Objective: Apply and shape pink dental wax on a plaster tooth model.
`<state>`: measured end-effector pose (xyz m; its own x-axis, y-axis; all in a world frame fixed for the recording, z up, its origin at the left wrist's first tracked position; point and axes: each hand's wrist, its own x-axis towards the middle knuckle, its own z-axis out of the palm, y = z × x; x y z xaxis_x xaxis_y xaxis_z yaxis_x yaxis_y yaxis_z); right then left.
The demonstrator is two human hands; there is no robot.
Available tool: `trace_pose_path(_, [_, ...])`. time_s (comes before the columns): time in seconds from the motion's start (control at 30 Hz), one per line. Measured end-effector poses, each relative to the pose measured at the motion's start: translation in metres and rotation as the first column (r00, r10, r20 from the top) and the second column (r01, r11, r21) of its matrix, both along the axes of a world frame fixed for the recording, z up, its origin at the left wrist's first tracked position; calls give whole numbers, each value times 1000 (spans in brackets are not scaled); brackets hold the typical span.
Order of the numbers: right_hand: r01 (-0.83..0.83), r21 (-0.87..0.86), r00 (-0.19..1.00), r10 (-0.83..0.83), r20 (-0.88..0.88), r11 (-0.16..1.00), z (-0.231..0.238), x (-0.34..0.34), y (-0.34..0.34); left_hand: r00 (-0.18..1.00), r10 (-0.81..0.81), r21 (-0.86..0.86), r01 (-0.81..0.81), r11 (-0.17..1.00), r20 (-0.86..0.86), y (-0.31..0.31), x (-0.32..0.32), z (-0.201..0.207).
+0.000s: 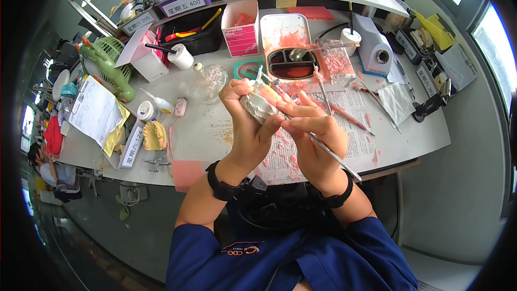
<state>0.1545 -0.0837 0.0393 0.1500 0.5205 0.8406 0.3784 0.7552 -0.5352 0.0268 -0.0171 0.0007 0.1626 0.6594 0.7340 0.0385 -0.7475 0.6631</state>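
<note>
In my left hand (239, 124) is a grey-white plaster dental model (259, 106) with pale, yellowish tooth shapes along its top. The fingers wrap round its far and left sides, and the thumb lies below it. My right hand (319, 132) pinches a slim metal wax carver (338, 158), whose handle slants down toward my right wrist. Its working tip meets the model near the fingers, where I cannot make it out clearly. Both hands are close together above newspaper (353, 145) strewn with pink wax shavings (284, 164).
Beyond my hands sits a wax heater (269, 64) with dark melted wax. A glass lamp (212, 81), white jar (181, 57) and green fan (107, 67) stand leftward. Near the front lie a yellow dental model (154, 136) and pink wax sheet (187, 175). Tools (353, 117) lie rightward.
</note>
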Motion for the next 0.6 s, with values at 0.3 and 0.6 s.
trace_pose_path(0.3, [-11,46,1000,11,0,999,-5,0,3,999,-28,-39,29,999,26,-2,0,2])
trace_pose_path(0.6, [-133,25,989,134,-54,991,-8,5,5,977,-131,-156,157,975,167,-5,3,3])
